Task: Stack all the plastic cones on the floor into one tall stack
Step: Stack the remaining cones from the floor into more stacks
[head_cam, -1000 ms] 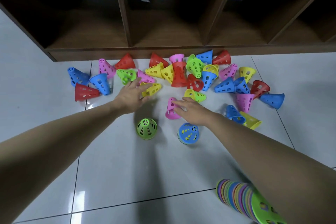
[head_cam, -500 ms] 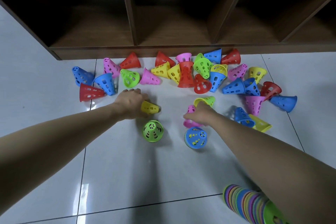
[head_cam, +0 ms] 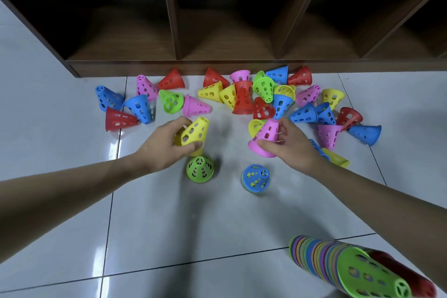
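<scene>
**Both hands loaded, two starter stacks below**

Left hand [head_cam: 167, 146] grips a yellow cone [head_cam: 194, 131] just above the upright green cone [head_cam: 200, 168]. Right hand [head_cam: 289, 145] pinches a pink cone [head_cam: 265, 136] above and behind the blue stack [head_cam: 255, 178]. Loose cones [head_cam: 242, 99] remain scattered by the shelf [head_cam: 217, 65]; a tall finished stack [head_cam: 338, 264] lies near right. Best approach: turn each cone wide end down, centre over the tip, drop straight, don't tilt the base.

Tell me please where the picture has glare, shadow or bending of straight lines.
In the head view, white glare streaks lie on the glossy floor tiles beside the left hand; a soft dark shadow runs from the green cone toward the bottom edge; the wooden shelf bows and its dividers splay from wide-angle distortion; its compartments are dim; the cone stack at bottom right looks stretched and soft.
</scene>
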Tool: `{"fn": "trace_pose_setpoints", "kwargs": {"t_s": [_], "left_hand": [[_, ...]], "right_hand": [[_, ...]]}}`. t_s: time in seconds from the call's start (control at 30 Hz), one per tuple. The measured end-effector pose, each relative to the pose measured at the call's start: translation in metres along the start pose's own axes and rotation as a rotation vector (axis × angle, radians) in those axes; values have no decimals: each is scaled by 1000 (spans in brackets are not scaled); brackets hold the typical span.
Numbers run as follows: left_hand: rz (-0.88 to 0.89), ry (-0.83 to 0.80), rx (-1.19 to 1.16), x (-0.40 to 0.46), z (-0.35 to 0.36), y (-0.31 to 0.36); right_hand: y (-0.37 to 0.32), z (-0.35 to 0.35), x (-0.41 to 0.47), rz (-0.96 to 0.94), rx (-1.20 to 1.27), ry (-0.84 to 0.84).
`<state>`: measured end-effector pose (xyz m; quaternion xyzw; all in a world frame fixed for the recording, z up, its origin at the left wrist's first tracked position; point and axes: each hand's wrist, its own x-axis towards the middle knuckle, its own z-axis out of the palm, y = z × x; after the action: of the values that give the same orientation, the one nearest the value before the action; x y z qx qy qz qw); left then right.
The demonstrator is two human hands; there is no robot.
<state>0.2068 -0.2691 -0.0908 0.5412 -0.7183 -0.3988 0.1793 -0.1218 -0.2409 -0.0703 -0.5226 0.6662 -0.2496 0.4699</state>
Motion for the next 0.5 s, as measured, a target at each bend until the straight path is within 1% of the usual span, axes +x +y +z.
{"fn": "trace_pose_setpoints", "kwargs": {"t_s": [0.07, 0.17, 0.23, 0.33, 0.5], "left_hand": [[59, -53, -20, -16, 4, 6], [116, -122, 33, -32, 12, 9], [105, -161, 83, -36, 19, 8], [41, -198, 137, -38, 26, 3], [44, -176, 244, -35, 31, 1]], "right_hand": [[0, 0, -23, -49, -114, -7], [7, 7, -46, -131, -256, -39], [14, 10, -54, -143, -317, -58], [23, 12, -58, -141, -371, -58], [39, 3, -52, -193, -454, -102]]}}
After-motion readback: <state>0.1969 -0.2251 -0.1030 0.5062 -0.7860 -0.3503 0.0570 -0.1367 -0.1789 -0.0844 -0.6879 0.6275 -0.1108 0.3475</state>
